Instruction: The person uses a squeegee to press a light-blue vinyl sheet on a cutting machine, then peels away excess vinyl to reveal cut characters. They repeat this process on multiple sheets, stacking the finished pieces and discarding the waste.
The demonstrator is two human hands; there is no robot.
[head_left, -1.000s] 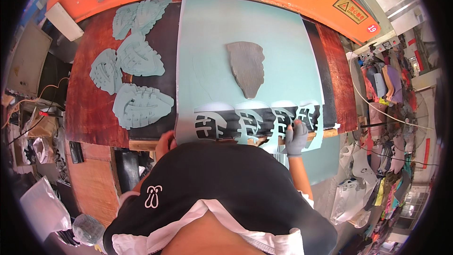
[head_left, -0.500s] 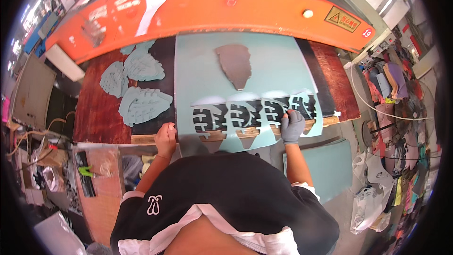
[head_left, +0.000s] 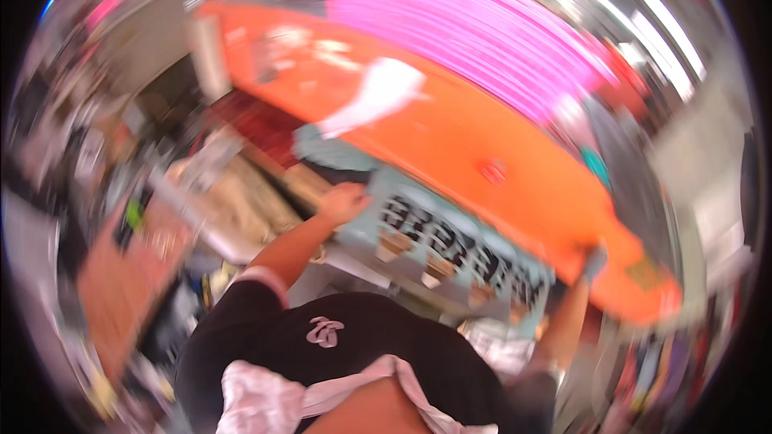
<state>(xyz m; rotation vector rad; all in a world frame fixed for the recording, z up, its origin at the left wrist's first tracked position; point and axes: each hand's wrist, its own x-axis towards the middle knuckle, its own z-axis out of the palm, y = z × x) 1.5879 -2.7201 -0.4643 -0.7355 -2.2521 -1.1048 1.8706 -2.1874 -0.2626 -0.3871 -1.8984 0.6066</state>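
Observation:
Everything is smeared by motion. My left hand (head_left: 344, 202), bare, is at the left edge of a pale green sheet (head_left: 363, 229); its fingers are too blurred to show whether they grip it. The sheet has a row of cut-out openings along its near side, with black showing through. My right hand (head_left: 595, 262), in a grey glove, is raised against the front of a long orange machine beam (head_left: 458, 149), near its right end. Its fingers cannot be made out. The beam hides the sheet's far part. Cut green pieces (head_left: 331, 153) lie beyond my left hand, partly under the beam.
A dark red board (head_left: 261, 124) shows at the left under the beam. Behind the beam stands a bright pink ribbed panel (head_left: 466, 28). A white shape (head_left: 374, 96) is on the beam's face. Blurred clutter surrounds an orange-brown panel (head_left: 133, 285) at the left.
My view has swung and tilted. My right hand has left the sheet's near edge and risen to the beam. The beam now covers more of the sheet, and the brown piece on it is hidden.

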